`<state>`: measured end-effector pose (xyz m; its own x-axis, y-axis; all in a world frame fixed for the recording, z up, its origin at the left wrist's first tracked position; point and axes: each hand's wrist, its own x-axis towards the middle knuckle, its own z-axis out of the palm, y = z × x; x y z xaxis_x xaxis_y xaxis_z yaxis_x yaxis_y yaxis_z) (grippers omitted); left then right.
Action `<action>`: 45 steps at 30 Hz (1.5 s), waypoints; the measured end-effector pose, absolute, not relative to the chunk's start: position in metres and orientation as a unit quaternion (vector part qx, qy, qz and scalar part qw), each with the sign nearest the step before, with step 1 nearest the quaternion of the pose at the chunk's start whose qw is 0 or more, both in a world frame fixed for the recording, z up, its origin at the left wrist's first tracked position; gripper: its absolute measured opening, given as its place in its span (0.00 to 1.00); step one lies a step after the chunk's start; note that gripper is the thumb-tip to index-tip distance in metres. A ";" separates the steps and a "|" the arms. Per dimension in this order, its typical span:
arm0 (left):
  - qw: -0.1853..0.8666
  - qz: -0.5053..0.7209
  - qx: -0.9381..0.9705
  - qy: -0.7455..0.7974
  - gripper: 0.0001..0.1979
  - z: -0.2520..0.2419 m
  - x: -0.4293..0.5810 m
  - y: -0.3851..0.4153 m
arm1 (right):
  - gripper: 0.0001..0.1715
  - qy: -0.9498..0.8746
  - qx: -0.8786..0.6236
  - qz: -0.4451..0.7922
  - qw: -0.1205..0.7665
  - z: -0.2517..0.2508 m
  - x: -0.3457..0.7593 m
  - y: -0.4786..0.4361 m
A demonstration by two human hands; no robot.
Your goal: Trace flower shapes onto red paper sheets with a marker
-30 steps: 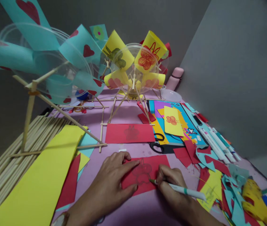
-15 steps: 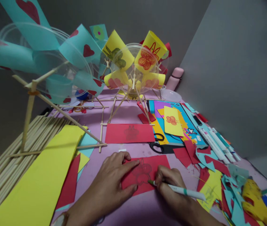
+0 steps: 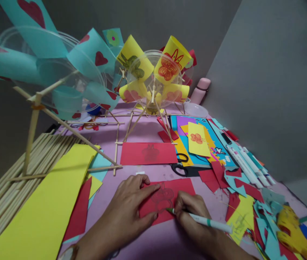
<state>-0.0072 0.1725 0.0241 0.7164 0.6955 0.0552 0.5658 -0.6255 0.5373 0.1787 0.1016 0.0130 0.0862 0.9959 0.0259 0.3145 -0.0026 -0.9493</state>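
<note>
A red paper strip (image 3: 185,186) lies flat on the table in front of me, bearing a dark butterfly-like outline. My left hand (image 3: 134,202) rests on its left part, fingers stretched out and pressing the paper down. In my right hand (image 3: 192,213) is a white marker (image 3: 213,222) with a green band, gripped between thumb and fingers. Its green tip touches the lower part of the outline. Just beyond lies a second red strip (image 3: 131,153) with a similar dark drawing. Black-handled scissors (image 3: 179,169) lie to its right.
Wheel-like models of sticks, clear discs and yellow paper loops (image 3: 173,61) or blue ones (image 3: 92,54) stand behind. Wooden sticks (image 3: 4,180) and yellow sheets (image 3: 42,195) lie left. Markers (image 3: 244,168), paper scraps (image 3: 240,215) and a yellow glue gun (image 3: 291,231) lie right.
The marker tip has moved slightly left along the lower outline, my right hand shifting with it. My left hand stays in place on the paper.
</note>
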 end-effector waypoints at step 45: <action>0.269 0.131 0.884 0.360 0.27 0.027 -0.005 0.172 | 0.08 -0.642 -0.601 0.209 0.426 -0.003 0.176 0.096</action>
<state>-0.0051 0.1721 0.0266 0.7066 0.7066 0.0383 0.5649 -0.5959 0.5707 0.1756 0.0963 -0.0027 0.0869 0.9512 0.2962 0.5943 0.1891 -0.7817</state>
